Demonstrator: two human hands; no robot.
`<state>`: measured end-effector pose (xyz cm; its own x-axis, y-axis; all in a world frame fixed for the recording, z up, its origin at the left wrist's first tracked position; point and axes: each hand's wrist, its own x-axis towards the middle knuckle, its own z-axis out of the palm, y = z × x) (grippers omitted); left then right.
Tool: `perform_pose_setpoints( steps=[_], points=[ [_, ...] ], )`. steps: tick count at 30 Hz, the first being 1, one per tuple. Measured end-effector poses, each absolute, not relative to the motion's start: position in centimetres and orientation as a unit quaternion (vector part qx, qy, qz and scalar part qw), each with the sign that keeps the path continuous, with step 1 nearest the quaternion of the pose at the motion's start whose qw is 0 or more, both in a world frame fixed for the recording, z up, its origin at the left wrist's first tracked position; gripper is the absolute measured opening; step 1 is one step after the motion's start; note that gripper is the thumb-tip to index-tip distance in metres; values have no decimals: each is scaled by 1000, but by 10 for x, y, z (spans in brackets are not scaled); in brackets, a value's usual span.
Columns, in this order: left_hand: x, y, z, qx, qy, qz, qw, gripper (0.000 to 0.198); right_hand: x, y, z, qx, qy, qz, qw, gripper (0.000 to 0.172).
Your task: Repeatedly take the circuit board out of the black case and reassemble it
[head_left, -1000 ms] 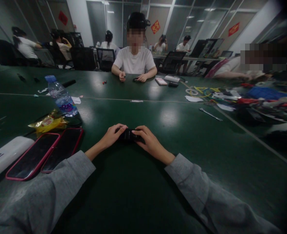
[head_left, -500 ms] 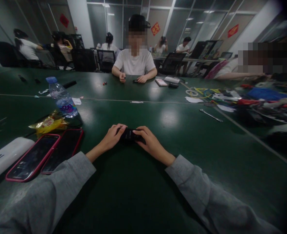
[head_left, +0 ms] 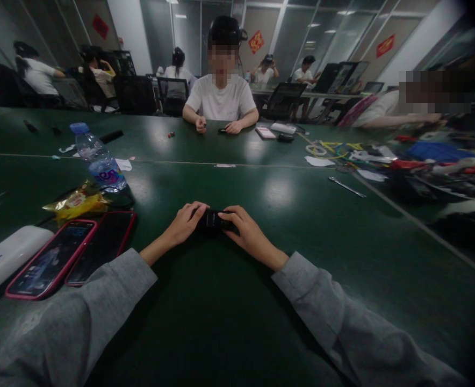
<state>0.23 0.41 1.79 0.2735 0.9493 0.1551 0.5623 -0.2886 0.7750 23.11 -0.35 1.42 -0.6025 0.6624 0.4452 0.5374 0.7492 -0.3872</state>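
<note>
A small black oblong object (head_left: 213,220) lies on the dark green table (head_left: 286,252) straight ahead of me. My left hand (head_left: 185,223) curls round its left end. My right hand (head_left: 247,234) grips its right end, fingers bent over the top. Both hands rest on the table, in grey sleeves. I cannot make out what the black object is.
To my left lie two phones in red cases (head_left: 52,258), a white box (head_left: 4,258), a yellow snack packet (head_left: 76,202) and a water bottle (head_left: 98,159). A person in a white shirt (head_left: 221,99) sits opposite. A metal tool (head_left: 346,186) and coloured clutter (head_left: 434,161) lie at the right.
My hands and the black object stay put. The left phone's screen has lit up. The view has shifted slightly.
</note>
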Motion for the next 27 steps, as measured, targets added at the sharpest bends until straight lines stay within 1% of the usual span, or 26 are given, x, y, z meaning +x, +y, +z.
perform_pose_setpoints(
  steps=[9,15,20,23,27],
  points=[
    [2,6,16,739,501,327,309,47,231,-3,14,-334,-891,103,291,45],
    [0,4,18,712,501,334,362,47,231,-4,16,-337,-890,115,285,45],
    [-1,4,17,701,497,342,381,47,231,-3,14,-336,-889,122,287,44],
    [0,4,17,702,500,340,377,47,231,-2,12,-335,-886,131,294,45],
    [1,3,16,711,522,327,339,48,232,0,10,-335,-881,147,301,47]
  ],
)
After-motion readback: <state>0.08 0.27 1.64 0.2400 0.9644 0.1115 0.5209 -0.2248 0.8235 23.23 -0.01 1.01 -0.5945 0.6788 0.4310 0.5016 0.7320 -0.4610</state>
